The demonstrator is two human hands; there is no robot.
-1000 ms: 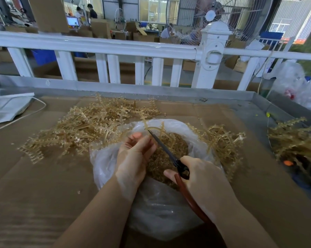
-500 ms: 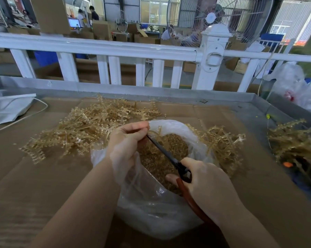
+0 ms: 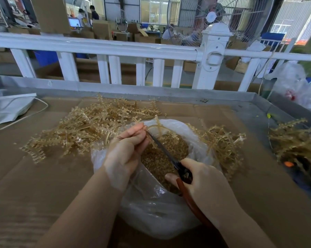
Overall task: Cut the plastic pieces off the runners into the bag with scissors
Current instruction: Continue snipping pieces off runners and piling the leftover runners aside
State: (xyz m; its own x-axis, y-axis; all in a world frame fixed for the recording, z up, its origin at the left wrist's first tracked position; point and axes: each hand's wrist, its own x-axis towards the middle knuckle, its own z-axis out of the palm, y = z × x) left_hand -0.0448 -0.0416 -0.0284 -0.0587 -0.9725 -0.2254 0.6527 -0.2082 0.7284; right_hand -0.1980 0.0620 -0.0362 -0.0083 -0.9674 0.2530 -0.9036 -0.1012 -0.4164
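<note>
Left hand point(image 3: 126, 149) pinching runner point(image 3: 155, 127), right hand point(image 3: 203, 183) gripping scissors point(image 3: 166, 153).

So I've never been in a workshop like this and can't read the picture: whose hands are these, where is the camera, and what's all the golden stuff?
The camera sits on a worker's head, looking down at their own hands. The left hand pinches a runner, a thin plastic stem, over a clear bag of cut golden pieces. The right hand grips scissors, blades at the stem. A pile of runners lies on the cardboard-covered table.
</note>
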